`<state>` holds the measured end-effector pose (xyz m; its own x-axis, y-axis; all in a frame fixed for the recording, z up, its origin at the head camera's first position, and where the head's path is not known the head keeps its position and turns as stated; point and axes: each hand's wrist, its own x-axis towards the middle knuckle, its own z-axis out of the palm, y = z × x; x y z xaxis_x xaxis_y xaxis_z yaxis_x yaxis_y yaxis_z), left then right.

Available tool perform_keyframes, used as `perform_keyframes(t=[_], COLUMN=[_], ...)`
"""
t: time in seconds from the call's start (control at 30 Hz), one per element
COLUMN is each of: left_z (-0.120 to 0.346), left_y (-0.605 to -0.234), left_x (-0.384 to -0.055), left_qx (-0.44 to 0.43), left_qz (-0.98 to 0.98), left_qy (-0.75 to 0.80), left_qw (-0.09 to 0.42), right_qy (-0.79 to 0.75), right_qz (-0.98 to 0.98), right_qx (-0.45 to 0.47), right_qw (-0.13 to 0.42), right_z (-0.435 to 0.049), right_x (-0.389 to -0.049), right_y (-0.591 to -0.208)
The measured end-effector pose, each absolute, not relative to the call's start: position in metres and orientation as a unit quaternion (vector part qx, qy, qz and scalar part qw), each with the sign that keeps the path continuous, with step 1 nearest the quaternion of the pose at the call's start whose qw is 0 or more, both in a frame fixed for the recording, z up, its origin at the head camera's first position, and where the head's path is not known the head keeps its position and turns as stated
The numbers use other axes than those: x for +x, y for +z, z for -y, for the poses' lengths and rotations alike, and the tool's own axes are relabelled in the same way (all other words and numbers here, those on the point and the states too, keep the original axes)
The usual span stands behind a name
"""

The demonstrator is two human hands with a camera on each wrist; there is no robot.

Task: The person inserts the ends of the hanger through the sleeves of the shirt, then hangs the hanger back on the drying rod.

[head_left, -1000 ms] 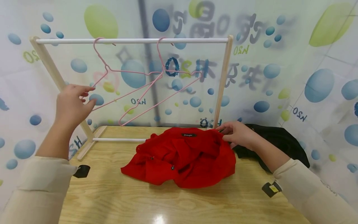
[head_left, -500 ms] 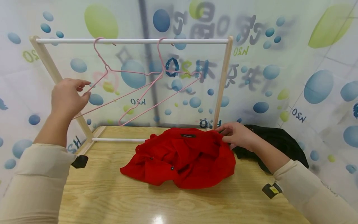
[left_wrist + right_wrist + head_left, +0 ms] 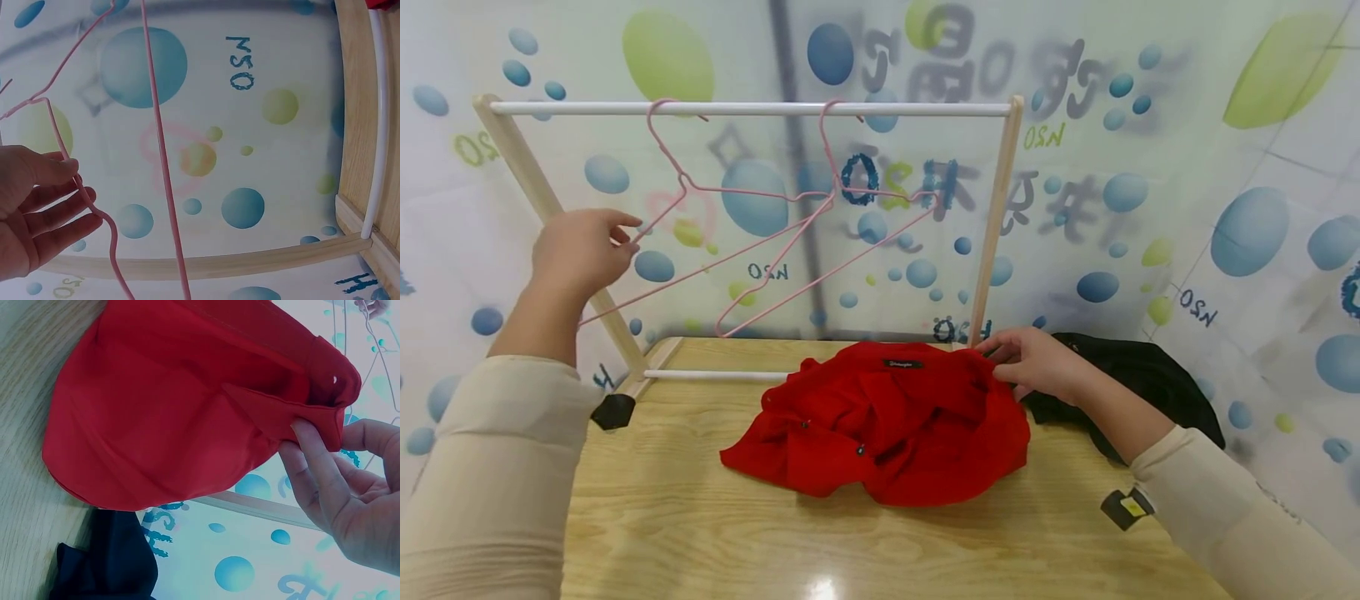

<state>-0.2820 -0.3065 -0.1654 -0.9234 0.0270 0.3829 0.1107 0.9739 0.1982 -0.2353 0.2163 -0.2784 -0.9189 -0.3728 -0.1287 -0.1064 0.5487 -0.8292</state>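
Note:
Two pink wire hangers hang from the rack's top bar in the head view. My left hand [image 3: 583,254] pinches the sloping shoulder wire of the left hanger [image 3: 741,192] between thumb and fingers, which the left wrist view also shows. The other hanger [image 3: 828,150] hangs untouched, its wire crossing the first. A crumpled red shirt [image 3: 917,450], with a dark neck label and metal snaps, lies on the table. My right hand [image 3: 1037,360] pinches the shirt's edge near the collar, at its upper right; in the right wrist view, that edge is folded between thumb and fingers.
The rack [image 3: 760,109] has a white bar on wooden posts and a low white crossbar. Behind my right hand lies a black cloth item [image 3: 1138,383], partly hidden by the forearm. A patterned curtain [image 3: 1180,100] stands behind the wooden table [image 3: 700,517].
My left hand has moved a little up and left, and its fingers have come onto the hanger wire. The right hand and the shirt stay nearly where they were.

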Motion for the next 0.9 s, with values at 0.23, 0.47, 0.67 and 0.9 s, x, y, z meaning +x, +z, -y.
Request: perform_keyframes(t=[0.23, 0.47, 0.67, 0.9], left_z=[0.304, 0.304, 0.304, 0.306], left_y=[-0.162, -0.159, -0.155, -0.151], left_x=[-0.284, -0.284, -0.280, -0.276], left_qx=[-0.037, -0.035, -0.030, -0.028], left_qz=[0.976, 0.979, 0.979, 0.979], left_qy=[-0.111, -0.099, -0.108, -0.100], left_qw=[0.184, 0.176, 0.173, 0.173], right_qy=[-0.454, -0.452, -0.453, -0.452], right_qz=[-0.867, -0.869, -0.868, -0.869], right_qx=[-0.139, -0.136, -0.139, -0.138], right_qw=[0.149, 0.150, 0.148, 0.146], right_z=[-0.217, -0.217, -0.216, -0.215], right_x=[-0.235, -0.235, -0.233, -0.233], right_y=[-0.279, -0.280, -0.281, -0.281])
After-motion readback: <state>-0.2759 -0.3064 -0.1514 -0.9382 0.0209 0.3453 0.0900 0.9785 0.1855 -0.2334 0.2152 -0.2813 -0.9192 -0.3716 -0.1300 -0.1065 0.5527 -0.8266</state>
